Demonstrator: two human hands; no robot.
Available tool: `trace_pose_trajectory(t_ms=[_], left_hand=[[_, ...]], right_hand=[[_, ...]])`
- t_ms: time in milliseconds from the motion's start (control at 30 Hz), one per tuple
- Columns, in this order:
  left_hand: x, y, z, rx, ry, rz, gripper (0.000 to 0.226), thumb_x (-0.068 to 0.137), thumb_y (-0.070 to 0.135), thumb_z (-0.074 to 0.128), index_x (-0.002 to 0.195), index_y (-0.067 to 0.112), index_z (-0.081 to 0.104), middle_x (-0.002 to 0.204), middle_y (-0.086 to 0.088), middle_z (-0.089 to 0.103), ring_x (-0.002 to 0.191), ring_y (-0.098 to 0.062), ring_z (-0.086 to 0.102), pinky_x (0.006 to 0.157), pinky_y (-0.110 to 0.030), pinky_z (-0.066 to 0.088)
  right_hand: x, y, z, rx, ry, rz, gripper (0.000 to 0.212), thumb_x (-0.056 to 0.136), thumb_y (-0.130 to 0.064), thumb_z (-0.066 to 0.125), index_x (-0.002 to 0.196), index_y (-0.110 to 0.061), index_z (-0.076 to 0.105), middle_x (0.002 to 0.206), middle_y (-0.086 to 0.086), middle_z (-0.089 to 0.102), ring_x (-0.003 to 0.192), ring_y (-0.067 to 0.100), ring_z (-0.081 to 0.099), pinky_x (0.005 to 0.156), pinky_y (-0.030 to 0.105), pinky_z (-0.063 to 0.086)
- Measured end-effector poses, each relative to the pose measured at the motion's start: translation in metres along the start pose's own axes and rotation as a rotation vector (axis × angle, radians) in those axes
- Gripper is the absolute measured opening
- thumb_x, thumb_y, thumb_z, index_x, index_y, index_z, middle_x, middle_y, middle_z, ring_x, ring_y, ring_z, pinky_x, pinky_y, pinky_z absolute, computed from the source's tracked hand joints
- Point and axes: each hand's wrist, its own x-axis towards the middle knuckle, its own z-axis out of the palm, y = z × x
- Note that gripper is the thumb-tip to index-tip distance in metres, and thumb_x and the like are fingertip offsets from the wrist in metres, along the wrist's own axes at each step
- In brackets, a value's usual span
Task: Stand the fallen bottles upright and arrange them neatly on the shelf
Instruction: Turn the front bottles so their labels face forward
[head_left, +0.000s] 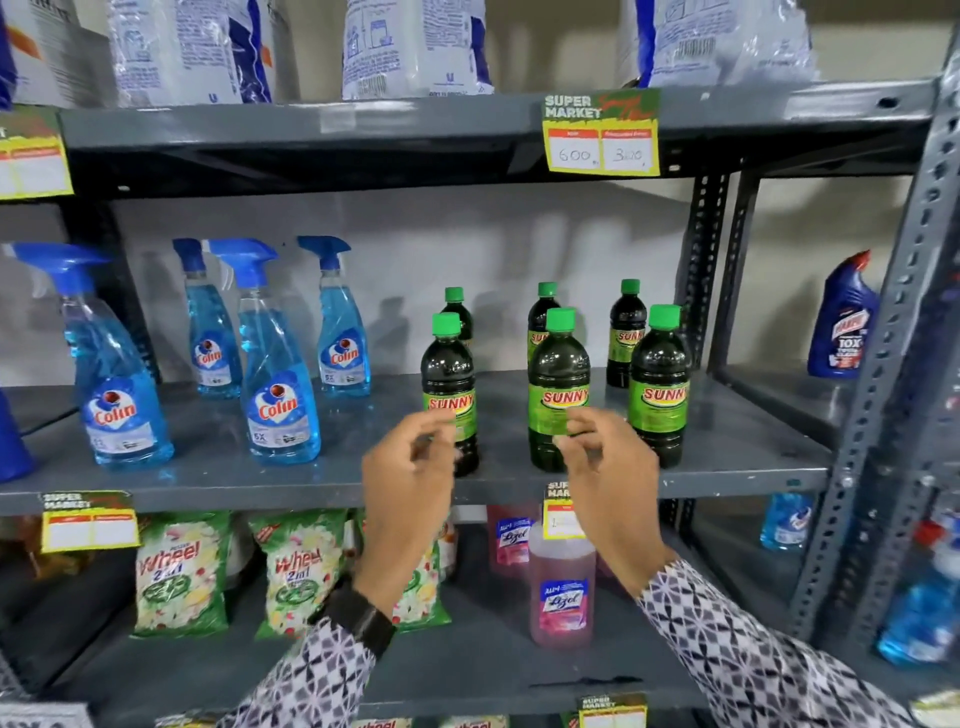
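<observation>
Several dark green Sunny bottles with green caps stand upright on the middle grey shelf (260, 483), in a front row and a back row. The front row holds a left bottle (448, 374), a middle bottle (558, 379) and a right bottle (660, 379). Behind them stand three more, one of them the back right bottle (626, 332). My left hand (410, 483) hovers in front of the left front bottle, fingers curled and apart, holding nothing. Just before the middle front bottle is my right hand (608, 478), also empty with loosely bent fingers.
Blue Colin spray bottles (278, 364) stand on the same shelf to the left. A Harpic bottle (841, 322) is on the neighbouring rack at right. Below are Wheel detergent packs (179, 571) and a pink Lizol bottle (562, 592). White bags fill the top shelf.
</observation>
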Motion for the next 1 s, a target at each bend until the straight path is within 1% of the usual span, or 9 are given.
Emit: trace_pose_trajectory(t_ms=[100, 167, 267, 300, 400, 500, 633, 800, 1000], left_hand=[[-0.002, 0.012, 0.039, 0.139, -0.223, 0.05, 0.036, 0.098, 0.024, 0.062, 0.134, 0.03, 0.066, 0.118, 0.014, 0.076, 0.099, -0.001, 0.072, 0.096, -0.041, 0.059], [0.009, 0.01, 0.058, 0.198, -0.305, 0.011, 0.058, 0.099, 0.024, 0.062, 0.155, 0.026, 0.045, 0.146, 0.004, 0.062, 0.122, -0.006, 0.064, 0.11, -0.037, 0.051], [0.024, 0.006, 0.076, 0.218, -0.377, -0.082, 0.073, 0.099, 0.023, 0.064, 0.162, 0.028, 0.027, 0.158, 0.0, 0.048, 0.144, -0.016, 0.049, 0.118, -0.039, 0.042], [0.026, 0.005, 0.079, 0.179, -0.406, -0.094, 0.07, 0.099, 0.019, 0.064, 0.159, 0.032, 0.03, 0.153, 0.005, 0.053, 0.141, -0.008, 0.051, 0.115, -0.031, 0.044], [0.025, 0.007, 0.088, 0.093, -0.42, -0.097, 0.065, 0.097, 0.002, 0.063, 0.141, 0.04, 0.033, 0.115, 0.027, 0.062, 0.099, 0.029, 0.059, 0.089, -0.002, 0.047], [0.024, 0.005, 0.096, 0.023, -0.408, -0.088, 0.07, 0.095, 0.004, 0.068, 0.146, 0.038, 0.036, 0.118, 0.024, 0.065, 0.104, 0.021, 0.063, 0.102, -0.014, 0.051], [0.016, 0.012, 0.105, -0.01, -0.4, -0.098, 0.07, 0.094, 0.004, 0.07, 0.154, 0.025, 0.041, 0.115, 0.028, 0.063, 0.1, 0.023, 0.063, 0.088, -0.003, 0.048], [0.014, 0.005, 0.107, -0.009, -0.393, -0.088, 0.07, 0.093, 0.01, 0.072, 0.154, 0.029, 0.044, 0.131, 0.014, 0.069, 0.117, 0.007, 0.066, 0.105, -0.017, 0.05], [0.007, 0.006, 0.108, -0.021, -0.387, -0.086, 0.068, 0.094, 0.012, 0.071, 0.153, 0.03, 0.045, 0.135, 0.012, 0.068, 0.12, 0.006, 0.064, 0.103, -0.016, 0.049]], right_hand=[[0.011, 0.011, -0.013, 0.012, -0.033, 0.083, 0.04, 0.093, -0.009, 0.076, 0.132, -0.015, 0.066, 0.114, -0.009, 0.068, 0.094, -0.009, 0.065, 0.076, 0.003, 0.047], [0.018, 0.016, -0.015, 0.057, -0.102, 0.133, 0.046, 0.093, -0.007, 0.076, 0.136, -0.016, 0.064, 0.118, -0.012, 0.068, 0.098, -0.004, 0.066, 0.075, 0.0, 0.046], [0.026, 0.022, -0.019, 0.088, -0.182, 0.181, 0.051, 0.091, -0.007, 0.078, 0.139, -0.014, 0.062, 0.114, -0.018, 0.064, 0.098, -0.001, 0.066, 0.078, 0.002, 0.047], [0.028, 0.024, -0.019, 0.077, -0.198, 0.182, 0.051, 0.091, -0.008, 0.079, 0.138, -0.015, 0.063, 0.109, -0.021, 0.063, 0.094, -0.006, 0.064, 0.081, 0.005, 0.049], [0.032, 0.032, -0.021, 0.063, -0.231, 0.186, 0.051, 0.088, -0.009, 0.081, 0.137, -0.016, 0.065, 0.1, -0.027, 0.063, 0.089, -0.014, 0.064, 0.081, 0.005, 0.048], [0.032, 0.04, -0.024, 0.068, -0.222, 0.174, 0.052, 0.088, -0.007, 0.081, 0.136, -0.02, 0.066, 0.099, -0.029, 0.066, 0.091, -0.02, 0.066, 0.087, 0.008, 0.054], [0.028, 0.045, -0.029, 0.033, -0.192, 0.123, 0.051, 0.088, -0.011, 0.08, 0.133, -0.029, 0.065, 0.104, -0.018, 0.076, 0.101, 0.0, 0.073, 0.097, 0.037, 0.06], [0.023, 0.044, -0.033, 0.048, -0.188, 0.102, 0.056, 0.09, -0.009, 0.077, 0.141, -0.026, 0.062, 0.111, -0.016, 0.074, 0.112, 0.009, 0.072, 0.104, 0.036, 0.056], [0.02, 0.039, -0.039, 0.051, -0.211, 0.083, 0.055, 0.092, -0.008, 0.075, 0.142, -0.024, 0.06, 0.11, -0.018, 0.071, 0.113, 0.008, 0.071, 0.103, 0.036, 0.056]])
